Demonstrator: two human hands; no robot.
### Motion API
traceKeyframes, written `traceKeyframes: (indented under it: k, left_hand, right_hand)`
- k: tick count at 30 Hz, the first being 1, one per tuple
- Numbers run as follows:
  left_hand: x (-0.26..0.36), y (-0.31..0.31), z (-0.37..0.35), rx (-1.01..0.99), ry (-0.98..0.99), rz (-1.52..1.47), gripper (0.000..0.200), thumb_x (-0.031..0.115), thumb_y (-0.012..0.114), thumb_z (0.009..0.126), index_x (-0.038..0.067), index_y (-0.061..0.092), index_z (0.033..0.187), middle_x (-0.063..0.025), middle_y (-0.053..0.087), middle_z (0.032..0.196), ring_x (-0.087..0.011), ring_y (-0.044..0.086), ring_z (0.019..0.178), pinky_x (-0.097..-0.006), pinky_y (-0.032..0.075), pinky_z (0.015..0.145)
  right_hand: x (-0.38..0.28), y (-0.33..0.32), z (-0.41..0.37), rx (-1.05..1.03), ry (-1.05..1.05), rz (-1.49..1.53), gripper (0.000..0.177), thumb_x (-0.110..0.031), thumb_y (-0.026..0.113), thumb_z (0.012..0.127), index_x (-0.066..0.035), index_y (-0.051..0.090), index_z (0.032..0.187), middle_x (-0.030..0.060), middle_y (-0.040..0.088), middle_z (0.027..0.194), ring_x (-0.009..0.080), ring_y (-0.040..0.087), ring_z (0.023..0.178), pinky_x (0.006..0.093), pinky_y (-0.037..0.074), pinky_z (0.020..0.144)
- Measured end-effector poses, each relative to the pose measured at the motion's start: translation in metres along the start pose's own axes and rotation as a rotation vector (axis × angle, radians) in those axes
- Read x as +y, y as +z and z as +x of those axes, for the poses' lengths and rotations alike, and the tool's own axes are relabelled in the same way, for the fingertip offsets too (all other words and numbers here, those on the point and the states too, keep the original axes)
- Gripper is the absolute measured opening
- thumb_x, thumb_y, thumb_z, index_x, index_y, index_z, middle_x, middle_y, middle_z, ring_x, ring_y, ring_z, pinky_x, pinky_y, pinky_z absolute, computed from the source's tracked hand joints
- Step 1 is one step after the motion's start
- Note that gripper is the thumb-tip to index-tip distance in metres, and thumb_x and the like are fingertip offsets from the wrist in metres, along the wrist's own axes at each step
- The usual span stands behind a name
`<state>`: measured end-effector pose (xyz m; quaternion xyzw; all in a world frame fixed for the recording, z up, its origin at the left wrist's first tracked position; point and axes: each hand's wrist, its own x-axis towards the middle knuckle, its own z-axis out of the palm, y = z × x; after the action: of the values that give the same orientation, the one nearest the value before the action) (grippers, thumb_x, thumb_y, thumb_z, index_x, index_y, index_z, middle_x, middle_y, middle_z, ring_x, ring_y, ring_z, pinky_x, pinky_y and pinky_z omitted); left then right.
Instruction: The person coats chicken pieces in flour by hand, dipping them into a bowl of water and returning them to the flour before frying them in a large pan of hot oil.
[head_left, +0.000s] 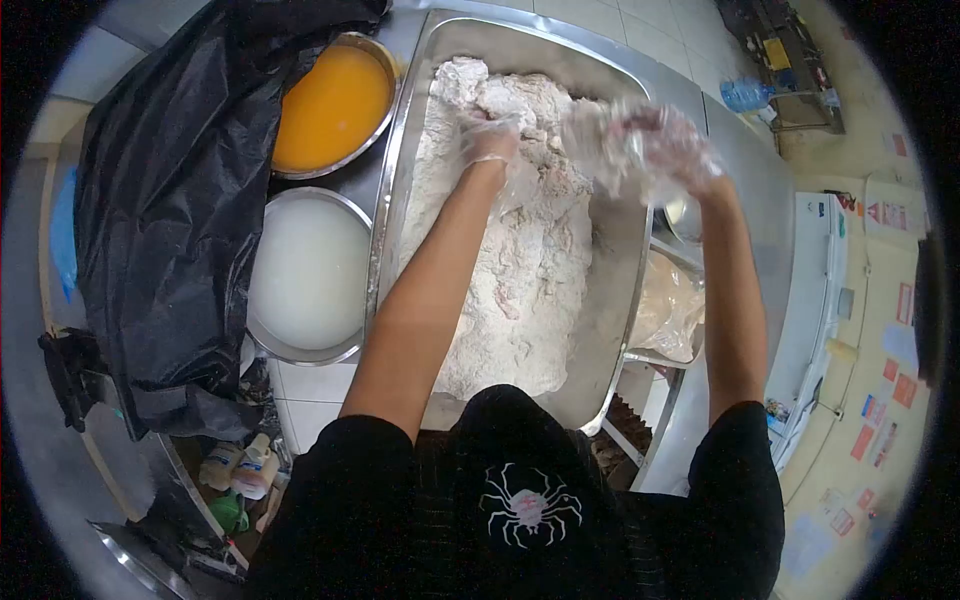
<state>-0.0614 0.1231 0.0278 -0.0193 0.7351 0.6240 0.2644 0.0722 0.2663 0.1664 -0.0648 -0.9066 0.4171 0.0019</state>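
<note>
A deep metal tray [610,320] in front of me holds a thick bed of white flour [520,270], with pinkish pieces, likely raw meat, showing through in places. My left hand [492,138], in a clear plastic glove, reaches into the flour near the far end of the tray; its fingers are hidden by flour and the glove. My right hand [655,150] is raised over the tray's right rim. Its glove is caked with flour and smeared by motion, so I cannot make out its fingers or whether it holds anything.
Left of the tray stand a metal bowl of orange liquid [335,108] and a bowl of cloudy white liquid [310,275]. Black plastic sheeting [170,220] covers the far left. At right, a smaller tray holds a plastic bag of tan powder [665,305]. Bottles [255,470] stand low left.
</note>
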Motion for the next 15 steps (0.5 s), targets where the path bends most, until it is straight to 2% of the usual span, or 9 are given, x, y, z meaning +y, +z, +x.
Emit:
traceKeyframes:
  k: [2,3,5,7,9,11,13,14,15]
  left_hand:
    - [-0.018,0.019,0.033,0.021,0.007,-0.128,0.028,0.016,0.065,0.066,0.003,0.052,0.088,-0.0101,0.053,0.092,-0.0170,0.052,0.077,-0.0317,0.043,0.068]
    - [-0.013,0.022,0.035,0.036,0.019,-0.248,0.028,0.016,0.066,0.065,0.003,0.052,0.086,-0.0094,0.054,0.089,-0.0176,0.052,0.075,-0.0325,0.044,0.066]
    - [-0.003,0.013,0.051,-0.003,0.040,-0.110,0.024,0.013,0.064,0.068,0.003,0.052,0.087,-0.0071,0.054,0.083,-0.0158,0.053,0.072,-0.0307,0.045,0.061]
    - [0.004,-0.003,0.074,-0.408,0.048,-0.307,0.023,0.010,0.063,0.069,0.003,0.053,0.089,-0.0045,0.055,0.079,-0.0131,0.053,0.069,-0.0270,0.045,0.058]
    - [0.047,-0.016,0.045,-0.221,0.075,-0.443,0.020,0.009,0.061,0.071,0.004,0.054,0.089,-0.0038,0.056,0.076,-0.0111,0.053,0.069,-0.0236,0.045,0.056]
    - [0.079,-0.034,0.040,-0.242,0.194,-0.142,0.023,0.016,0.061,0.073,0.005,0.057,0.092,-0.0039,0.058,0.077,-0.0114,0.054,0.071,-0.0246,0.045,0.060]
    - [0.111,-0.049,0.012,-0.208,0.357,0.129,0.025,0.019,0.061,0.073,0.006,0.057,0.094,-0.0041,0.058,0.079,-0.0119,0.054,0.072,-0.0245,0.045,0.062]
    - [0.119,-0.053,0.005,-0.152,0.520,0.388,0.028,0.023,0.060,0.074,0.007,0.058,0.096,-0.0042,0.059,0.080,-0.0124,0.055,0.073,-0.0244,0.044,0.064]
    - [0.119,-0.055,0.009,-0.162,0.528,0.396,0.028,0.023,0.060,0.074,0.007,0.058,0.096,-0.0042,0.059,0.080,-0.0124,0.055,0.073,-0.0244,0.044,0.064]
  right_hand:
    - [0.017,0.005,-0.025,-0.182,0.277,0.257,0.030,-0.022,0.050,0.080,-0.009,0.053,0.107,0.0084,0.059,0.099,0.0170,0.054,0.094,0.0286,0.046,0.078]
    - [0.003,0.010,-0.026,-0.179,0.281,0.255,0.030,-0.022,0.050,0.080,-0.009,0.053,0.107,0.0084,0.059,0.099,0.0170,0.054,0.094,0.0286,0.046,0.078]
    - [-0.027,0.021,-0.020,-0.335,0.526,-0.788,0.033,-0.025,0.050,0.080,-0.012,0.051,0.110,0.0091,0.056,0.106,0.0203,0.054,0.096,0.0311,0.045,0.081]
    - [-0.038,0.026,-0.016,-0.422,0.478,-0.756,0.034,-0.029,0.048,0.081,-0.014,0.051,0.111,0.0100,0.050,0.116,0.0224,0.049,0.104,0.0319,0.041,0.089]
    - [-0.025,0.040,-0.005,-0.218,0.446,-0.611,0.039,-0.039,0.043,0.083,-0.018,0.047,0.116,0.0094,0.041,0.126,0.0237,0.043,0.112,0.0333,0.035,0.096]
    - [0.026,0.076,0.003,-0.027,0.243,-0.825,0.045,-0.043,0.038,0.085,-0.016,0.043,0.120,0.0124,0.039,0.127,0.0240,0.040,0.115,0.0383,0.035,0.095]
    - [0.057,0.109,0.025,0.378,-0.042,-1.120,0.045,-0.036,0.037,0.086,-0.013,0.037,0.124,0.0117,0.046,0.120,0.0249,0.045,0.110,0.0376,0.038,0.091]
    - [0.046,0.111,0.042,0.389,-0.030,-1.118,0.045,-0.036,0.037,0.086,-0.013,0.037,0.124,0.0117,0.046,0.120,0.0249,0.045,0.110,0.0376,0.038,0.091]
    - [0.028,0.107,0.062,0.186,0.283,-1.055,0.044,-0.035,0.036,0.086,-0.012,0.036,0.124,0.0112,0.046,0.119,0.0243,0.047,0.107,0.0375,0.040,0.087]
